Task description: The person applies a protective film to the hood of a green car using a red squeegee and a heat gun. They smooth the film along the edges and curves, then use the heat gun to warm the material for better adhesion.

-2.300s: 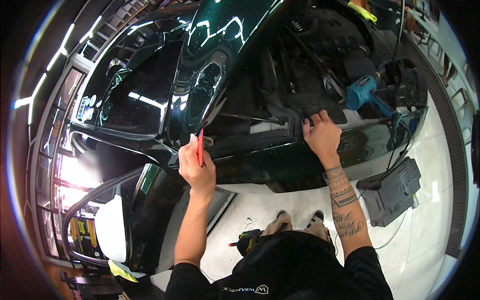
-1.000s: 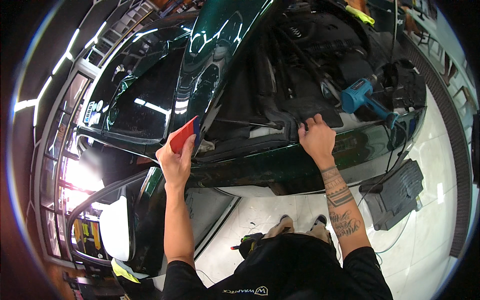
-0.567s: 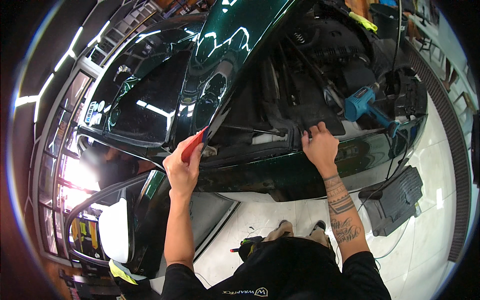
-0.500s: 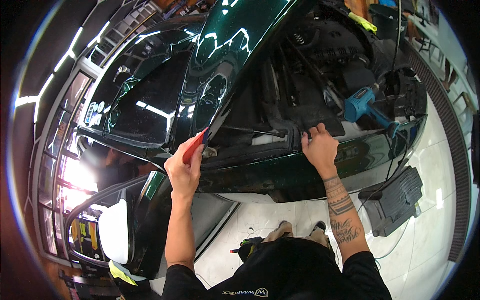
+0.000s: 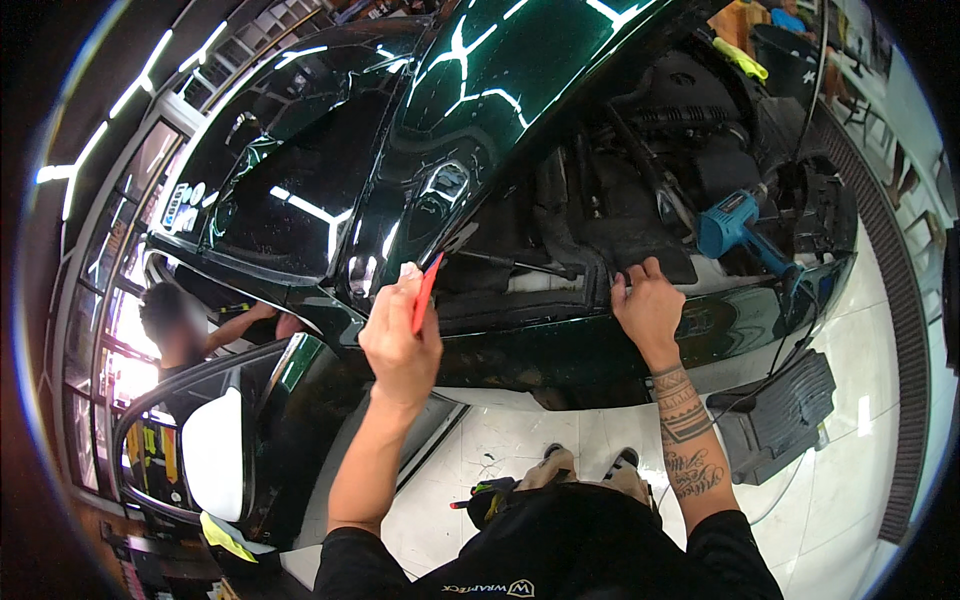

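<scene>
Around us is a bright workshop with a pale tiled floor [image 5: 840, 500], and a dark green car [image 5: 545, 215] stretches across in front of us, its hood raised. In our left hand [image 5: 400, 338] we have a thin red card [image 5: 427, 295], fingers closed on it, its tip up near the lower corner of the hood [image 5: 480, 120]; we cannot tell whether the two touch. Our right hand [image 5: 648, 305] sits well apart from it, fingers bent over the upper edge of the fender [image 5: 530, 350]; we cannot tell how firmly they grip. Beyond the right hand and to its right, a blue heat gun [image 5: 732, 228] lies at the side of the engine bay [image 5: 690, 120]. A dark ridged mat [image 5: 775, 410] is on the floor right of our right forearm. Left of our left hand, a co-worker [image 5: 175, 325] reaches an arm toward the car, and nearer us is a white mirror [image 5: 215, 455], with a yellow cloth [image 5: 228, 538] just below.
</scene>
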Tool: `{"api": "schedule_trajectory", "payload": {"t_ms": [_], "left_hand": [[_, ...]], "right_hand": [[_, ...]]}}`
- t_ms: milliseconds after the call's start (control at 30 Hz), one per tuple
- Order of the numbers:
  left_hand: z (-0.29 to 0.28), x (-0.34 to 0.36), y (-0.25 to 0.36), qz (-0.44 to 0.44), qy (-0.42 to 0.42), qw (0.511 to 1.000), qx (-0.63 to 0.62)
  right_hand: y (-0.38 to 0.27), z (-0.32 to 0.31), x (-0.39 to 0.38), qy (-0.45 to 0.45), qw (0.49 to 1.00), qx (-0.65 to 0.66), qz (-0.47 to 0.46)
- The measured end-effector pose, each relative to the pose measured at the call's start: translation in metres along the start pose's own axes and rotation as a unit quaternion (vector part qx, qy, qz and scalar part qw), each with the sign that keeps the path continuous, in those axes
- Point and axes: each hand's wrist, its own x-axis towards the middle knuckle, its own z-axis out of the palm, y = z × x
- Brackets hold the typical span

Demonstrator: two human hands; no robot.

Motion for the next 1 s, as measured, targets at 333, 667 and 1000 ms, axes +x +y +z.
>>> {"api": "schedule_trajectory", "payload": {"t_ms": [333, 667, 1000], "left_hand": [[-0.02, -0.009, -0.026, -0.183, -0.071, 0.941, -0.276], [-0.007, -0.052, -0.08, -0.202, 0.022, 0.926, -0.319], [-0.01, 0.019, -0.025, -0.101, 0.022, 0.958, -0.268]], "right_hand": [[0.008, 0.002, 0.002, 0.002, 1.0, -0.014, -0.004], [0.005, 0.004, 0.004, -0.002, 0.999, -0.028, 0.043], [0.004, -0.001, 0.004, 0.015, 0.999, -0.014, 0.035]]}}
